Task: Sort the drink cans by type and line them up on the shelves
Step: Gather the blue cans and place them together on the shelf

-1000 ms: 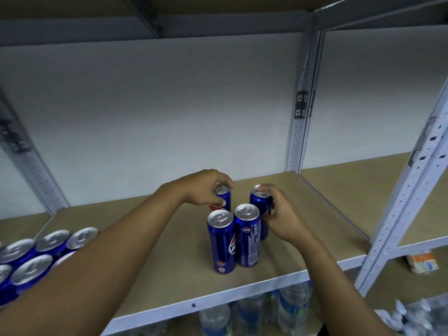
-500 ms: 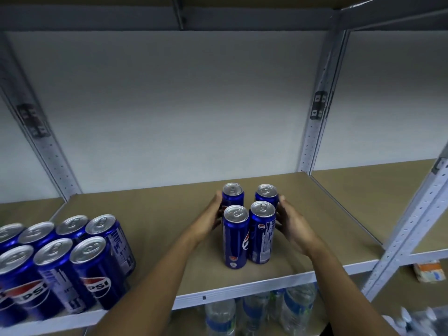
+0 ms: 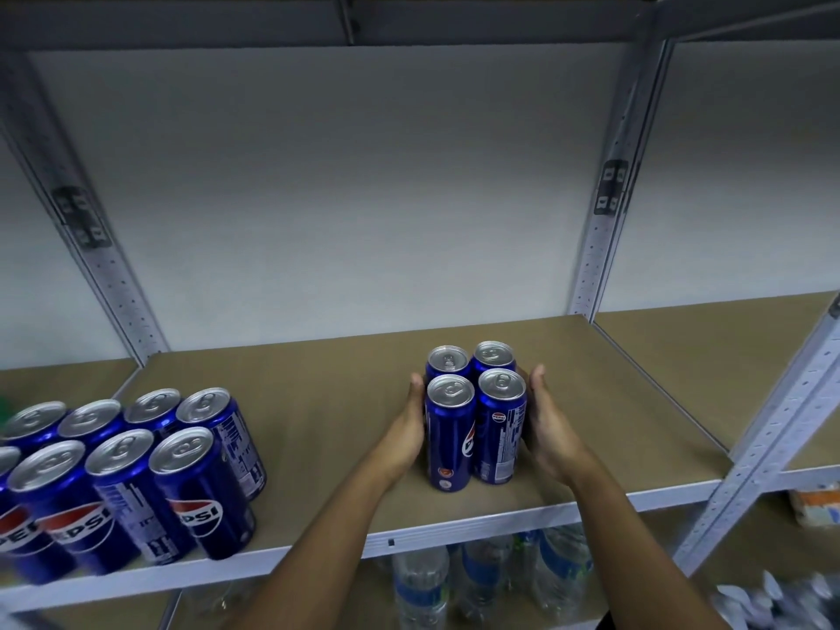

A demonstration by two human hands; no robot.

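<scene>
Several slim blue Pepsi cans (image 3: 472, 416) stand upright in a tight square block on the brown shelf board (image 3: 318, 402), near its front right. My left hand (image 3: 409, 425) presses flat against the block's left side, fingers straight. On the right side my right hand (image 3: 545, 425) does the same, palm against the cans. A larger group of wider blue Pepsi cans (image 3: 132, 475) stands in rows at the left end of the same shelf.
Grey perforated uprights (image 3: 595, 247) frame the bay, with a white wall behind. A neighbouring shelf board (image 3: 709, 352) lies to the right. Water bottles (image 3: 482, 579) stand on the shelf below, with a carton (image 3: 816, 507) at the lower right.
My hands came off the tops of the two rear cans and now press the sides of the block. The view has shifted, revealing the wider cans at left.
</scene>
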